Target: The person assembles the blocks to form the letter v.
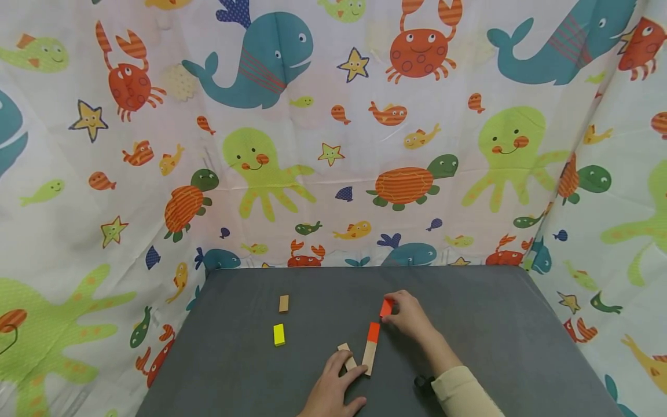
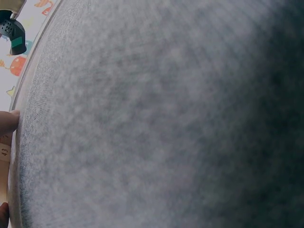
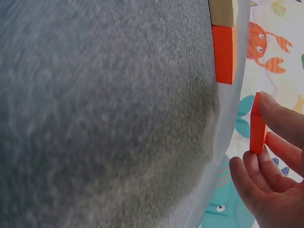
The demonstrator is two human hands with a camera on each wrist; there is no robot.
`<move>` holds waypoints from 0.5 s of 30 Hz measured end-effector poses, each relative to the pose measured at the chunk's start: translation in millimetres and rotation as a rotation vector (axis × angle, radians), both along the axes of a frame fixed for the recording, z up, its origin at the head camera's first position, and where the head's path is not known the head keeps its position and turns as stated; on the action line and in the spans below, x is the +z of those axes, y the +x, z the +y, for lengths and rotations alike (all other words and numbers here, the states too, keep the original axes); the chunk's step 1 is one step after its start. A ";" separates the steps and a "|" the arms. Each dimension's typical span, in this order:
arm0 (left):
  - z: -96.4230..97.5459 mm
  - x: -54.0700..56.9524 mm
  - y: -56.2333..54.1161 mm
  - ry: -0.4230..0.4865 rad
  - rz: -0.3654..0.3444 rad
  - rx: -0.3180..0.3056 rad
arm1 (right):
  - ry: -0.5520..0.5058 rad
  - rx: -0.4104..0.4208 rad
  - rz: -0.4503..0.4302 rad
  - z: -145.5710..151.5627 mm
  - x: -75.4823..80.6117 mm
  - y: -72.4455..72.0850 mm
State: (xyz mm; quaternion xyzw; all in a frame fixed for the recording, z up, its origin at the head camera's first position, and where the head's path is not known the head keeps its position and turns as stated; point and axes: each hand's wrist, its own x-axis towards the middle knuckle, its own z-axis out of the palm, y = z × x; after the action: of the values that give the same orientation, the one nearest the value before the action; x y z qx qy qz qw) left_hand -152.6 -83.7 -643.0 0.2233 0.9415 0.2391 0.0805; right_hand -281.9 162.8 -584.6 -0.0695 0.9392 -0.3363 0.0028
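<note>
1. The right hand (image 1: 411,315) pinches a small orange block (image 1: 386,307) between thumb and fingertips (image 3: 278,114). In the right wrist view the block is clear of the grey worktop (image 1: 495,347); so this grip is closed on it.

2. A longer block (image 1: 371,348), orange at its far end and bare wood at its near end, lies flat on the worktop. Its long axis runs roughly from 12 o'clock to 6 o'clock, leaning slightly towards 1 o'clock at the orange end.

3. From the held orange block, the orange end of the longer block lies at about 7 o'clock, near but apart. The right hand is the nearer hand to that end.

4. The left hand (image 1: 333,391) rests on the worktop with fingers stretched out and relaxed. Its fingertips touch a short wooden block (image 1: 347,356), which lies just beside the wooden end of the longer block at 9 o'clock. This grip holds nothing curled around it.

5. A yellow block (image 1: 279,334) and a small plain wooden block (image 1: 283,303) lie well apart from both hands, at about 10 o'clock from the left hand.

6. A sea-creature patterned curtain (image 1: 333,145) stands behind and to both sides of the worktop.
</note>
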 end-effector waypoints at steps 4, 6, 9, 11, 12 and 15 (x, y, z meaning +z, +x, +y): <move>0.5 0.9 -0.3 -0.008 -0.022 0.008 | -0.005 -0.001 -0.007 -4.4 -1.8 -0.8; 0.7 1.8 -0.6 -0.011 -0.038 0.015 | -0.007 0.003 -0.007 -6.5 -2.6 -1.2; 1.2 2.4 -1.2 -0.017 -0.059 0.025 | -0.023 0.007 -0.010 -9.9 -2.8 -1.3; 1.3 2.9 -1.4 -0.016 -0.067 0.028 | -0.025 0.010 -0.006 -11.2 -3.0 -1.6; 1.3 2.9 -1.4 -0.017 -0.068 0.028 | -0.026 0.012 -0.004 -11.9 -3.0 -1.7; 0.9 2.3 -1.0 -0.014 -0.065 0.022 | -0.031 0.013 -0.006 -13.6 -3.5 -2.1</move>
State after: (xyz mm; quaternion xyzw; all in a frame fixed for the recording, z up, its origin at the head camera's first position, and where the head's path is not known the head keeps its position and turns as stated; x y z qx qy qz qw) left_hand -153.5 -82.7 -640.7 0.2046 0.9425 0.2404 0.1100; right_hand -284.0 149.1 -588.1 -0.0745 0.9334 -0.3508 0.0068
